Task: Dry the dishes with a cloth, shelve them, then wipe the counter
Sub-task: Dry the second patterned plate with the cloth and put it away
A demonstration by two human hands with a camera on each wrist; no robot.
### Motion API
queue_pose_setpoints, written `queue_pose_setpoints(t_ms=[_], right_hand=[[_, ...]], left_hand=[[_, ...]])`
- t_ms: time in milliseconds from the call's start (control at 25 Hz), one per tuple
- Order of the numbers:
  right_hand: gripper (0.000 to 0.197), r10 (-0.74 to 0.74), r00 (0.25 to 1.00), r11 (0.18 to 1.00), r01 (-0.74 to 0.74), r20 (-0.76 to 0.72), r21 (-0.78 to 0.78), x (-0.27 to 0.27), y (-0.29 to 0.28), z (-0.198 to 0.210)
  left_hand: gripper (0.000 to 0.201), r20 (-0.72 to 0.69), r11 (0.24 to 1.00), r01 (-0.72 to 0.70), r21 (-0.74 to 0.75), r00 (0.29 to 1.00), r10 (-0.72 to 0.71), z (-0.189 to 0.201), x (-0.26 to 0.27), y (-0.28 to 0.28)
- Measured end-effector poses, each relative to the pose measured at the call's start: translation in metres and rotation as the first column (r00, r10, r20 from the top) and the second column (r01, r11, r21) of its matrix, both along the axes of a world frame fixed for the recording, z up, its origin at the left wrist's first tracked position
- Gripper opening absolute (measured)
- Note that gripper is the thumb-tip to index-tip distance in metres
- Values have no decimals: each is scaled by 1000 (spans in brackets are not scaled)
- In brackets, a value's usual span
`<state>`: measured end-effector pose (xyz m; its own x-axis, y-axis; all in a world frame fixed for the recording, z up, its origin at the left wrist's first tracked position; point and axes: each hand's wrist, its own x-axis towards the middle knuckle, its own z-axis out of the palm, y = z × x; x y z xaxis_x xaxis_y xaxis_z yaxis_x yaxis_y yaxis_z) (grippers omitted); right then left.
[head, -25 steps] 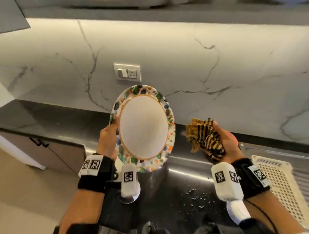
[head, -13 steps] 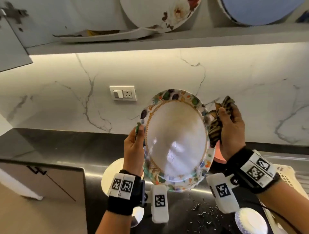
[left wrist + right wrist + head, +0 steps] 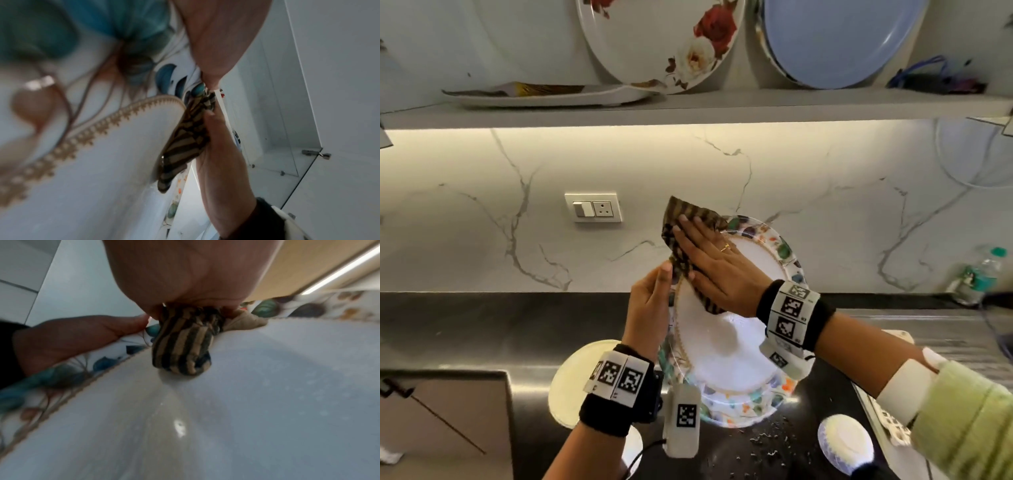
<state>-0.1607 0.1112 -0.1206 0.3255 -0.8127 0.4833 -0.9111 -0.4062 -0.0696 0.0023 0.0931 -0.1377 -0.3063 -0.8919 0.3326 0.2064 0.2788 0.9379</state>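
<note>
A white plate (image 3: 732,356) with a colourful leaf rim stands tilted above the black counter (image 3: 482,325). My left hand (image 3: 650,308) grips its left rim, thumb on the front. My right hand (image 3: 709,260) lies flat, fingers straight, and presses a brown striped cloth (image 3: 681,219) against the plate's upper left. In the left wrist view the cloth (image 3: 183,142) sits between that hand and the plate (image 3: 102,162). The right wrist view shows the cloth (image 3: 185,345) bunched under my palm on the plate's wet white face (image 3: 246,402).
On the shelf (image 3: 688,109) above, a floral plate (image 3: 664,41) and a blue plate (image 3: 839,37) lean upright beside a flat dish (image 3: 544,96). A white plate (image 3: 571,383), a small bowl (image 3: 846,442), crumbs (image 3: 767,442) and a white rack (image 3: 887,421) sit on the counter. A bottle (image 3: 979,274) stands far right.
My right hand has carried the cloth from the plate's right edge across its face to the upper left and flattened on it. The view has tilted up to show the shelf.
</note>
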Motion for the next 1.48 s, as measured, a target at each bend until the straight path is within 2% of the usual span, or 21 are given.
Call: queue_pose_setpoints(t_ms=[80,160,280,360,440,480,520,560,640,680,760,840,960,1080,1160,1240,1320,1400,1480], right_hand=[[62,-49,999,999,50,6,-20,-8,-1,-10],[63,-127,974,991,132,188,-19,-18,1,-16],[64,-325,806,930,367,495,13,-37,7,-23],[68,-408,683,867,497,606,24,-37,11,-27],[73,-447,618,833,551,646,50,-33,14,-23],[72,-436,634,843,536,639,43,-33,15,-19],[70,-392,691,871,491,608,4,-36,17,-13],[68,-326,777,906,420,539,-58,-39,19,-7],[65,-193,944,955,243,269,-169,-40,20,3],[64,-138,983,968,160,122,-191,-36,20,5],[62,-47,994,978,26,-96,-206,-21,19,2],[62,-4,980,978,-38,-197,-207,-5,22,-10],[62,22,982,973,-65,-189,-222,3,31,-31],[59,73,981,969,-113,-180,-221,-3,39,-47],[57,58,997,970,-70,-58,-233,-9,40,-47],[58,-49,987,963,87,153,-255,-20,36,-44],[60,-221,893,927,317,392,-201,-40,31,-39],[65,-377,722,853,515,580,-87,-65,29,-44],[72,-472,532,793,605,703,75,-79,33,-56]], left_hand=[[36,19,997,-26,-66,999,28,3,-2,3],[37,11,993,-38,-110,999,40,5,0,3],[32,-5,992,-18,-122,1000,18,7,-2,5],[30,19,987,6,-161,1000,-3,9,-5,11],[27,29,985,21,-173,999,-17,11,-8,13],[27,20,987,26,-160,1000,-24,12,-7,12],[27,7,989,37,-145,999,-36,14,-6,11],[27,-2,990,49,-135,999,-49,16,-5,9],[28,0,988,65,-138,998,-66,19,-4,8],[28,-1,987,72,-145,997,-73,20,-5,9],[29,-8,984,71,-164,997,-74,21,-9,10],[28,-29,984,41,-176,998,-47,19,-11,8],[28,-66,982,-39,-185,997,27,10,-13,11],[30,-94,990,-71,-121,994,59,1,-16,21],[32,-84,991,-61,-118,995,51,-1,-21,24],[41,-59,985,-70,-159,996,61,1,-24,25],[41,-65,977,-74,-198,996,63,7,-24,26],[34,-86,968,-75,-239,995,56,14,-22,29],[29,-97,952,-83,-293,994,56,18,-20,32]])
